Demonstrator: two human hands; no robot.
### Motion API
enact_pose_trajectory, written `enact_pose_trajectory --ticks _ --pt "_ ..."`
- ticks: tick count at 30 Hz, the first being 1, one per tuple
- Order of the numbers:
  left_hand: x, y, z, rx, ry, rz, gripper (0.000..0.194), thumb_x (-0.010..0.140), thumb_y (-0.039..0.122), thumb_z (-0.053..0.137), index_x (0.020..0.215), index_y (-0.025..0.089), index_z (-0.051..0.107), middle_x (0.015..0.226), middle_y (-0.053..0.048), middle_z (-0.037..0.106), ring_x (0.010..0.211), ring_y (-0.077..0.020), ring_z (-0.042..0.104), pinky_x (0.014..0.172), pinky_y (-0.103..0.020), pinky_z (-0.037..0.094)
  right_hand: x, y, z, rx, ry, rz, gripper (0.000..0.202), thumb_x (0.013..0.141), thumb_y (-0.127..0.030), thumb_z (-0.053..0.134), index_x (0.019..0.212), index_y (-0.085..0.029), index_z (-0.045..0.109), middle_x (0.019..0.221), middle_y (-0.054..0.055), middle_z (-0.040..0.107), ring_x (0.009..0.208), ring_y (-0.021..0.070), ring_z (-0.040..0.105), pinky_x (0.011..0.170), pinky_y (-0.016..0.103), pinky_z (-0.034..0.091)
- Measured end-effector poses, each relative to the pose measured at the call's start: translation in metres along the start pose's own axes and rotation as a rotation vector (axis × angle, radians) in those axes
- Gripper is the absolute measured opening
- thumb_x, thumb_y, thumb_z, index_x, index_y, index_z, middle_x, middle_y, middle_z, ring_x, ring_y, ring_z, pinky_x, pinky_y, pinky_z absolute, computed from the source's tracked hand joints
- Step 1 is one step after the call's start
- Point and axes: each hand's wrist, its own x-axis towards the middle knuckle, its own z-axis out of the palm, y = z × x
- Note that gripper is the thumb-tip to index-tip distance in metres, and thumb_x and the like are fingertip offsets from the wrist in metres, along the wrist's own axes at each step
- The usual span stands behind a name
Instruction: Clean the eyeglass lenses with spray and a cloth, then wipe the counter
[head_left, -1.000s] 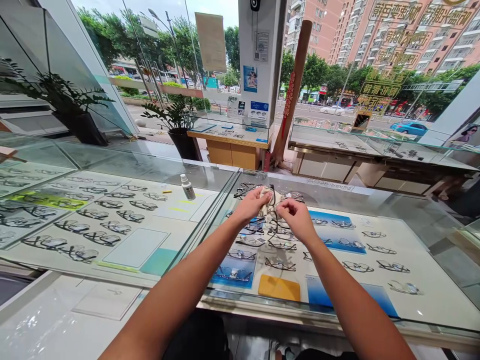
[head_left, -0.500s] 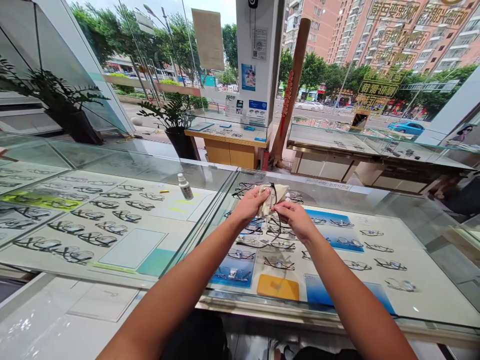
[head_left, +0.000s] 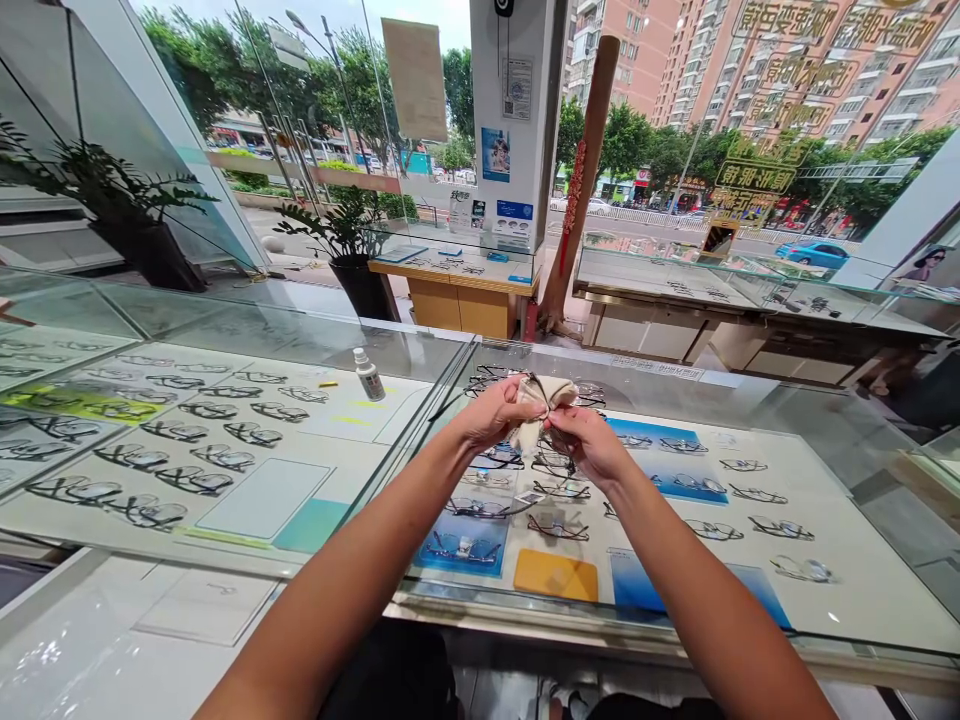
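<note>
Above the right-hand glass display counter, my two hands meet around a cream cloth [head_left: 534, 432]. My left hand [head_left: 496, 412] is closed on the cloth, its thumb pressing toward the middle. Close beside it, my right hand [head_left: 592, 440] has its fingertips pinched together at the cloth and a dark-framed pair of glasses [head_left: 540, 382]. The cloth is folded around the glasses, so most of the frame is hidden. A thin dark arm seems to hang below the hands, hard to tell from the frames under the glass.
Rows of eyeglasses [head_left: 255, 434] lie inside the glass counters. A small white bottle [head_left: 369, 376] stands on the left counter, near a small yellow item [head_left: 328, 384]. An orange-yellow pad [head_left: 556, 575] lies below my hands. Potted plants [head_left: 364, 270] and a wooden post [head_left: 581, 190] stand beyond.
My right hand has moved up against the cloth, and my fingers have drawn closer together. The cloth is now folded further around the glasses, and their hanging arm has shifted.
</note>
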Motion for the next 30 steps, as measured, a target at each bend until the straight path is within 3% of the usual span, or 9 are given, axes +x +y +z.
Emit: enact_pose_trajectory --ticks 5,10,15,20,24,30 --pt "0.001 -0.006 0.004 0.085 0.138 0.062 0.050 0.073 0.049 0.093 0.099 0.014 0.068 0.081 -0.003 0.071 0.065 -0.0127 0.061 0.059 -0.022 0.044 0.000 -0.001 -0.001 0.062 -0.029 0.027 0.043 0.069 -0.055 0.091 0.073 -0.018 0.069 0.057 -0.004 0.042 0.052 0.0102 0.027 0.054 0.031 0.015" --pt "0.003 -0.010 0.008 0.201 0.252 0.157 0.053 0.087 0.067 0.075 0.081 0.015 0.064 0.067 -0.001 0.063 0.056 -0.0113 0.052 0.053 -0.023 0.035 0.003 0.004 0.002 0.070 0.004 0.005 0.048 0.066 -0.056 0.093 0.078 -0.018 0.067 0.067 -0.001 0.053 0.054 0.0096 0.028 0.053 0.030 0.017" --pt "0.009 -0.009 0.003 0.050 0.213 0.121 0.057 0.081 0.068 0.080 0.093 0.013 0.070 0.077 -0.003 0.070 0.068 -0.0143 0.061 0.066 -0.024 0.047 0.006 0.005 -0.007 0.086 0.001 0.001 0.049 0.068 -0.060 0.092 0.079 -0.019 0.067 0.055 -0.007 0.036 0.051 0.0104 0.024 0.052 0.028 0.018" --pt "0.012 -0.008 -0.006 -0.027 0.262 0.117 0.061 0.078 0.065 0.085 0.105 0.011 0.075 0.092 -0.007 0.076 0.084 -0.0184 0.067 0.079 -0.027 0.052 0.007 -0.004 -0.023 0.144 0.101 -0.040 0.051 0.062 -0.057 0.099 0.084 -0.020 0.071 0.061 -0.005 0.043 0.056 0.0115 0.033 0.056 0.026 0.033" --pt "0.010 -0.008 -0.011 0.015 0.168 0.003 0.060 0.078 0.067 0.084 0.098 0.011 0.076 0.086 -0.007 0.074 0.076 -0.0166 0.064 0.072 -0.026 0.050 0.007 -0.011 -0.031 0.126 0.229 -0.091 0.054 0.057 -0.057 0.101 0.086 -0.022 0.073 0.074 0.000 0.059 0.063 0.0137 0.045 0.058 0.027 0.040" --pt "0.005 -0.012 -0.007 0.197 0.010 -0.071 0.059 0.086 0.070 0.075 0.096 0.012 0.076 0.084 -0.007 0.072 0.070 -0.0154 0.059 0.062 -0.024 0.042 0.007 -0.013 -0.030 0.164 0.256 -0.114 0.046 0.064 -0.053 0.099 0.087 -0.022 0.073 0.082 0.004 0.069 0.075 0.0197 0.061 0.064 0.029 0.049"
